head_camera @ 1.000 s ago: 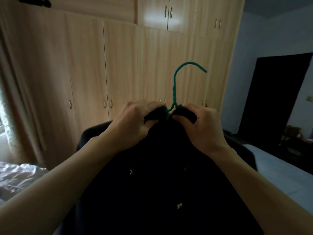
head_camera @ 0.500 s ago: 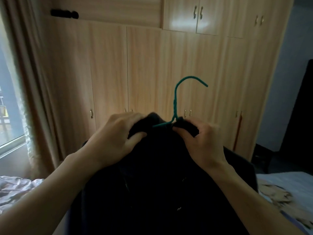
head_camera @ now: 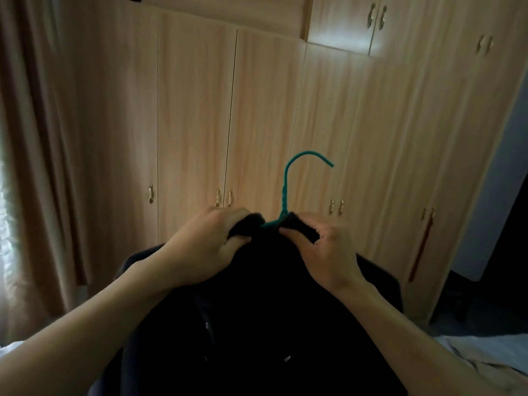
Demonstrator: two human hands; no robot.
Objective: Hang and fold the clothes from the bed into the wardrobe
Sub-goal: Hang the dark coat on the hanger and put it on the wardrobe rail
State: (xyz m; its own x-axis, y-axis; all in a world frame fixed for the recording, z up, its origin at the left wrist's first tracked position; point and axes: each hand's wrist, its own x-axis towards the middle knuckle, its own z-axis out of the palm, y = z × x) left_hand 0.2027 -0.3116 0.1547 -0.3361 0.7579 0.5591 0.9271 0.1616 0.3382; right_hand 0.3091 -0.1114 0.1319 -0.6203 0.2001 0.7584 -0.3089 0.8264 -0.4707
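A black garment (head_camera: 257,310) hangs in front of me on a teal wire hanger (head_camera: 287,190), whose hook sticks up above the collar. My left hand (head_camera: 208,247) grips the collar left of the hanger neck. My right hand (head_camera: 323,250) pinches the collar on the right side. The hanger's shoulders are hidden inside the cloth. The light wooden wardrobe (head_camera: 265,124) stands straight ahead with all its doors closed.
A beige curtain (head_camera: 37,167) hangs at the left beside a bright window. The bed (head_camera: 485,355) with pale bedding lies at the lower right. A dark opening (head_camera: 511,252) is at the far right, and upper cabinets (head_camera: 357,24) sit above the doors.
The view has swung left and closer to the wardrobe; the dark doorway has slid out to the right edge. Both hands keep holding the collar at the hanger.
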